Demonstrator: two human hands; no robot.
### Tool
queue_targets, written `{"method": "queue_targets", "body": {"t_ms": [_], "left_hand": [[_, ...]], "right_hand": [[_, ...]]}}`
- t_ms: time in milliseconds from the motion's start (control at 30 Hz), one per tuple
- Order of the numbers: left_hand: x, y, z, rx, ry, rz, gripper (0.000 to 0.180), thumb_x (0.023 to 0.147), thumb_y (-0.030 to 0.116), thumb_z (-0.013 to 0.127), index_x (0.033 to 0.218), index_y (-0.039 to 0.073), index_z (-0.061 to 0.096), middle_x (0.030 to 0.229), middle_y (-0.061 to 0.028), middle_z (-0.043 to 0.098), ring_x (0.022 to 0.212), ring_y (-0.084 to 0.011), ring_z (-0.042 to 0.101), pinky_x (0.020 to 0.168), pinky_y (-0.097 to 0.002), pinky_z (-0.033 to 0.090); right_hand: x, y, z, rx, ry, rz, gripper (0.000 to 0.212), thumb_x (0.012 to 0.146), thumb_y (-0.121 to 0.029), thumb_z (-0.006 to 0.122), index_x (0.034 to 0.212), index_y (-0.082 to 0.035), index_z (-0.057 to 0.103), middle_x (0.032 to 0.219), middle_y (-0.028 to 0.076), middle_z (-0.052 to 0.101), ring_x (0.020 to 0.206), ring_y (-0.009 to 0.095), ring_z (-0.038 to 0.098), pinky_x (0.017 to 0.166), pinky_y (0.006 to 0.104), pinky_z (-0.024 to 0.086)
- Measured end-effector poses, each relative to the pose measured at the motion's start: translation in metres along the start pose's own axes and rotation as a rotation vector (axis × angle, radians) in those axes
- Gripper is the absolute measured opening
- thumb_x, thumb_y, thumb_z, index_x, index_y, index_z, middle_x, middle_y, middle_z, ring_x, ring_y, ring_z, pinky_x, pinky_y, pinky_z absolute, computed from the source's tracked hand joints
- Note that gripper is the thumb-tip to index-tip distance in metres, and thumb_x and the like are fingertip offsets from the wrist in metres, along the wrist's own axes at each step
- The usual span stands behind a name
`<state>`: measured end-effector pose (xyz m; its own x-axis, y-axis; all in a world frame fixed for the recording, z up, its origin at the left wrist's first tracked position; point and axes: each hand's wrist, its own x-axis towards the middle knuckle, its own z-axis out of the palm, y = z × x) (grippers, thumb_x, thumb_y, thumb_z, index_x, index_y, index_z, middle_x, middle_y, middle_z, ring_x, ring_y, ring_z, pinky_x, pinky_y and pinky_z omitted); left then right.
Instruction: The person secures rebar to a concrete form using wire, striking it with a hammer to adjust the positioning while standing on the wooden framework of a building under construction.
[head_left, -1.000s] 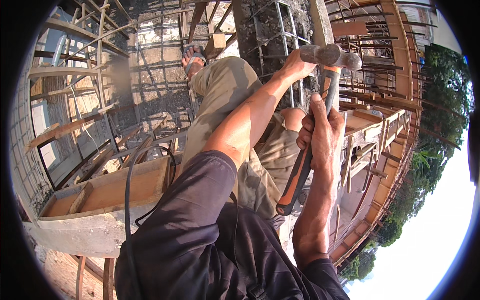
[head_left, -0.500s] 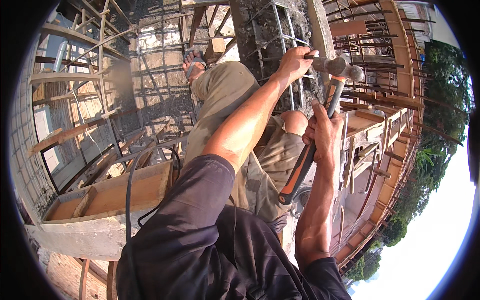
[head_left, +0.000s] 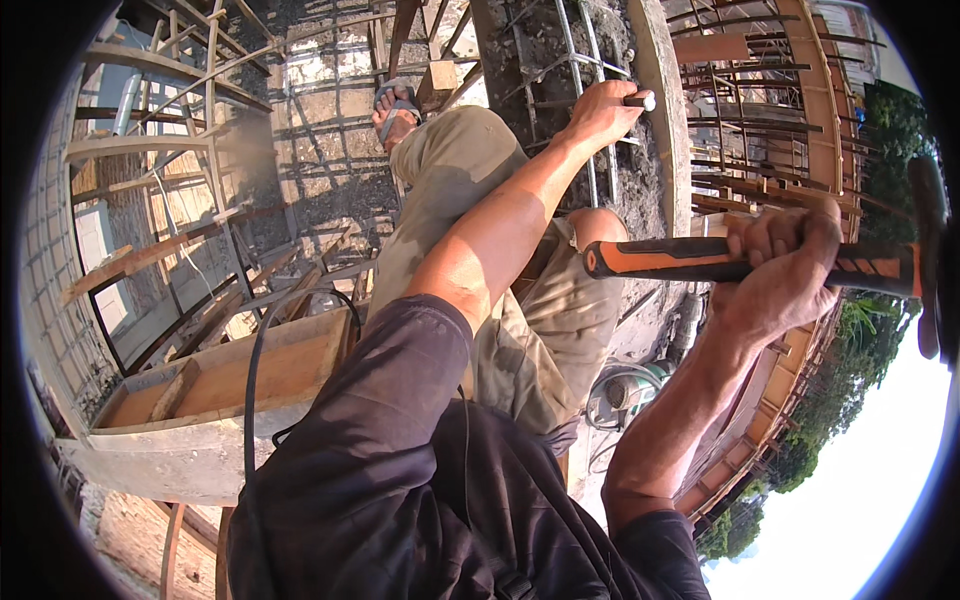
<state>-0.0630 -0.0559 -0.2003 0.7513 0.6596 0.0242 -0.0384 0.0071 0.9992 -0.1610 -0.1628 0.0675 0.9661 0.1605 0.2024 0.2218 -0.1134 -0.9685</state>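
Note:
My left hand [head_left: 603,114] is closed round a short steel chisel [head_left: 643,101] above exposed rebar [head_left: 586,72] in rough concrete. The chisel's bright struck end points right, past my fist; its other end is hidden. Out to the right, my right hand [head_left: 785,265] grips a hammer [head_left: 665,260] by its black and orange handle. The dark hammer head [head_left: 932,258] is at the far right of the view, well away from the chisel and partly blurred.
A concrete edge [head_left: 662,120] runs beside the rebar. My bent legs [head_left: 450,190] straddle the work area. A greenish device with looped cord [head_left: 625,388] lies below my right arm. At left are a wooden form [head_left: 250,375], a black cable [head_left: 253,400] and timber scaffolding [head_left: 205,140].
My right hand has swung the hammer away to the right, from beside the chisel's end, and its handle now lies nearly level. My left hand still holds the chisel in nearly the same place.

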Motion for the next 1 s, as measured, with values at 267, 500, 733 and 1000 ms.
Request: {"method": "queue_targets", "body": {"t_ms": [267, 500, 733, 1000], "left_hand": [[-0.002, -0.006, -0.004, -0.063, -0.058, -0.097, 0.027, 0.095, 0.028, 0.068, 0.108, 0.005, 0.073, 0.078, -0.0184, 0.070, 0.071, -0.0258, 0.068, 0.066, -0.0395, 0.051], [0.000, -0.001, -0.003, 0.020, 0.000, -0.067, 0.041, 0.099, 0.044, 0.065, 0.104, 0.004, 0.074, 0.064, -0.0122, 0.061, 0.056, -0.0194, 0.057, 0.058, -0.0398, 0.046], [-0.003, -0.013, 0.001, -0.093, 0.093, 0.032, 0.033, 0.096, 0.039, 0.066, 0.103, 0.008, 0.076, 0.080, -0.0161, 0.072, 0.077, -0.0291, 0.071, 0.069, -0.0413, 0.053], [-0.029, -0.004, -0.002, -0.004, -0.019, -0.059, 0.048, 0.100, 0.044, 0.065, 0.096, -0.002, 0.073, 0.068, -0.0157, 0.062, 0.062, -0.0230, 0.055, 0.065, -0.0425, 0.048]], "right_hand": [[-0.018, 0.065, -0.044, -0.117, -0.534, 0.491, 0.038, 0.095, -0.025, 0.074, 0.075, -0.014, 0.043, 0.054, -0.006, 0.039, 0.040, 0.005, 0.037, 0.036, 0.0249, 0.030], [0.006, -0.059, 0.000, 0.041, 0.084, -0.128, 0.048, 0.103, -0.030, 0.058, 0.063, -0.020, 0.033, 0.051, -0.006, 0.027, 0.037, 0.005, 0.028, 0.036, 0.0240, 0.027], [-0.018, 0.090, -0.031, -0.337, -0.415, 0.700, 0.037, 0.096, -0.025, 0.070, 0.072, -0.015, 0.044, 0.054, -0.007, 0.037, 0.039, 0.006, 0.035, 0.037, 0.0250, 0.029], [-0.011, 0.046, -0.078, -0.221, -0.310, 0.559, 0.034, 0.096, -0.025, 0.073, 0.080, -0.011, 0.046, 0.056, -0.005, 0.038, 0.040, 0.006, 0.037, 0.036, 0.0257, 0.031]]}}
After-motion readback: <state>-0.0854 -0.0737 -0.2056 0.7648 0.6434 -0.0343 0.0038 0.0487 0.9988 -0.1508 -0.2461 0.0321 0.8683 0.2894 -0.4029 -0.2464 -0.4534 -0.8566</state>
